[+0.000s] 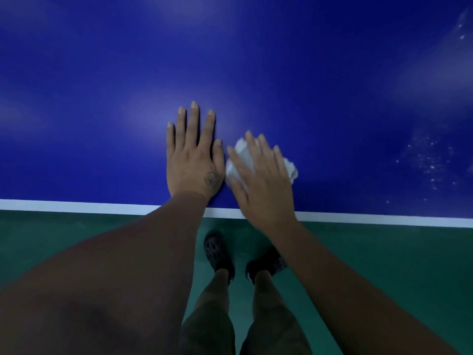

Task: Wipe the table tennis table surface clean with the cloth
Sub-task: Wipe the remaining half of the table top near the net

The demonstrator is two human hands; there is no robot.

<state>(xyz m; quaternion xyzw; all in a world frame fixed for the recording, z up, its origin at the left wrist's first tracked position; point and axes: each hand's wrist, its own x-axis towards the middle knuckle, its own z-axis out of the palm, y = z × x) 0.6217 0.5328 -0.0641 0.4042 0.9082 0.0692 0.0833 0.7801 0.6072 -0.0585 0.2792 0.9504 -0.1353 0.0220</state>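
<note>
**Entry: wiping pass at the near edge of the blue counter**

Item 1 — left hand (193, 160). Lies flat on the counter (256, 60), palm down, fingers straight and slightly spread, holding nothing. It appears to serve as a brace for the leaning body.

Item 2 — right hand (261, 180). Just right of the left hand, very close to it. The grip is open-fingered: straight fingers pressed down over the cloth, not curled round it.

Item 3 — cloth (290, 169). White, crumpled into a wad, pinned between the right palm and the counter; it shows past the fingers on the far-left and right sides. It sits near the white edge line (76, 206), a little in from it.

Item 4 — white specks (432, 165). A scatter of dust or droplets on the counter, well apart to the right, with a few more at the far right. Not yet reached by the cloth.

Item 5 — green floor (384, 252) and two dark shoes (218, 252), below the near edge.

Handling note, as a judgement — the step in hand is a pressed stroke. To do it well, keep the palm flat so the wad stays spread, carry overlapping strokes rightward toward the specks, and sweep debris off the near edge rather than back across wiped surface. A bunched cloth may skip patches; refolding it would likely help.
</note>
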